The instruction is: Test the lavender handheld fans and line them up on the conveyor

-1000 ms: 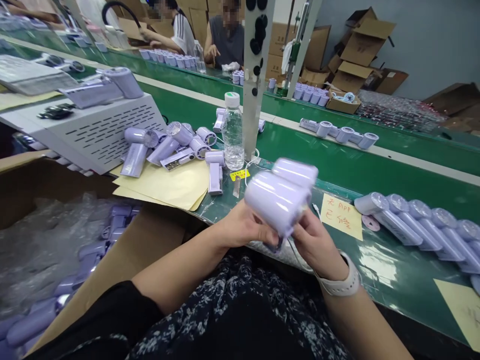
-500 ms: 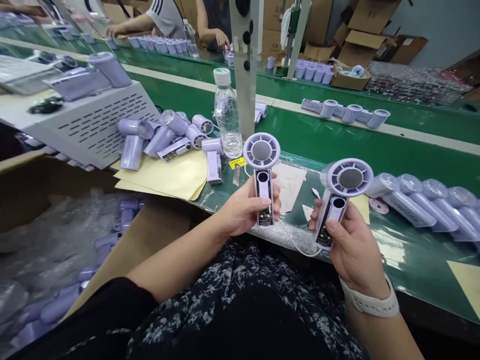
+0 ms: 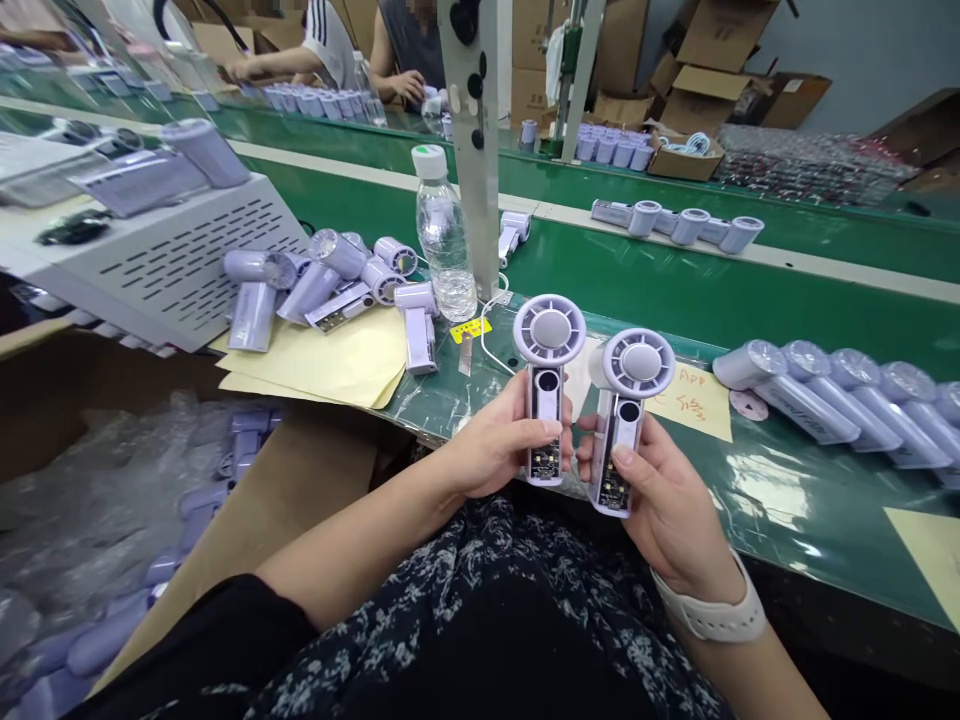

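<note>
My left hand [image 3: 501,440] is closed round the handle of a lilac handheld fan [image 3: 549,330], its thumb on the front. A second lilac handheld fan [image 3: 637,362] is in my right hand [image 3: 667,500], also gripped by the handle with the thumb on its front. Both fans stand upright side by side, close together, round heads up. Their handles have the front open, so the circuit boards inside show. Behind the right fan lies a yellow paper [image 3: 694,400] with red handwriting. A white cable [image 3: 489,345] runs on the table behind the left fan.
A water bottle [image 3: 448,240] stands by a metal post [image 3: 474,150]. Several fans [image 3: 330,275] are heaped at left near a vented white box [image 3: 187,250]; more wrapped fans [image 3: 832,390] line the right. Beyond the green belt [image 3: 675,270], co-workers' hands [image 3: 409,87] show.
My right hand has brought its fan left and slightly down, close to the other. The left fan has shifted a little right and down. The cable under the right fan no longer shows.
</note>
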`<state>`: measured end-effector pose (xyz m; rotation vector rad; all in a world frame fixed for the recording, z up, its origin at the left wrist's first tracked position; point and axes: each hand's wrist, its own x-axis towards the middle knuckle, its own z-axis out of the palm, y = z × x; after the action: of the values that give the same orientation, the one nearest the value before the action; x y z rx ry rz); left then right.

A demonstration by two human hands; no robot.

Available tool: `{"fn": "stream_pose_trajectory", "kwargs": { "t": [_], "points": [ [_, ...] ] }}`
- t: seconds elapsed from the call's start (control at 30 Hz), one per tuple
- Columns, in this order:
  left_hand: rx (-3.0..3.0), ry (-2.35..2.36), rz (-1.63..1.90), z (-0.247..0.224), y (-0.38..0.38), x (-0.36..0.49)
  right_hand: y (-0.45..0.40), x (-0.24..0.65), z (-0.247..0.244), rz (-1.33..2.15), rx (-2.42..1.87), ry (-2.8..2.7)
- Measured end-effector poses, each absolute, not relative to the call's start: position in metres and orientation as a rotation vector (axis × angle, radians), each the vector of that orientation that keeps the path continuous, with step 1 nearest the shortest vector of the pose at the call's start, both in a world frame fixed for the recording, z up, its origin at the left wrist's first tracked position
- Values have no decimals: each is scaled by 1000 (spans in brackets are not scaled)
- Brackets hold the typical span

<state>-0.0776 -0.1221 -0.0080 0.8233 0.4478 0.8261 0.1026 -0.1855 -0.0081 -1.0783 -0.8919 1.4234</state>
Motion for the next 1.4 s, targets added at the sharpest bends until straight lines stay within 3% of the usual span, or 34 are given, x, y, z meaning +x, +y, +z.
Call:
{"fn": "stream_pose_trajectory", "kwargs": {
  "t": [1.4],
  "points": [
    [1058,599,858,-24,-116,-72,-180,103,-24,1397,-987,-722]
  ]
}}
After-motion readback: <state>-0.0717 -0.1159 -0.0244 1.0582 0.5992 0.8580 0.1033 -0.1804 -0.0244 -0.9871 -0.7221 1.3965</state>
